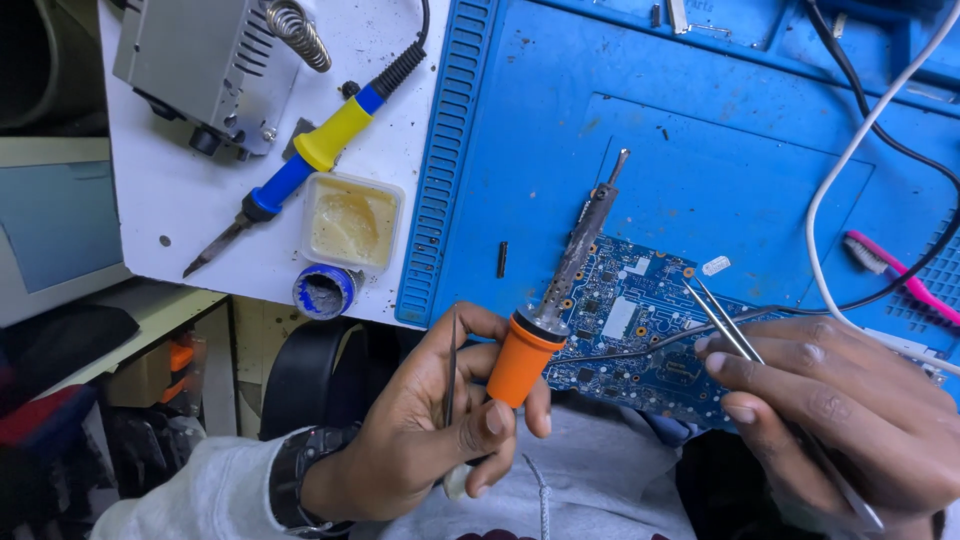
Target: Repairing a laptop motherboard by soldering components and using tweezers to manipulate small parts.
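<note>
My left hand [440,420] grips an orange-handled soldering iron [545,310]; its dark, burnt shaft points up and right over a blue circuit board [640,335]. A thin dark probe [451,370] also stands between the fingers of that hand. My right hand [840,400] holds metal tweezers [722,318], their tips resting over the board's upper right part. The board lies at the near edge of a blue work mat [700,160].
A second iron with a yellow and blue handle [310,160] lies on a white sheet beside a tub of flux [352,222] and a small blue tin [324,290]. A grey soldering station [205,65] sits top left. White and black cables [850,160] and a pink brush [895,272] lie right.
</note>
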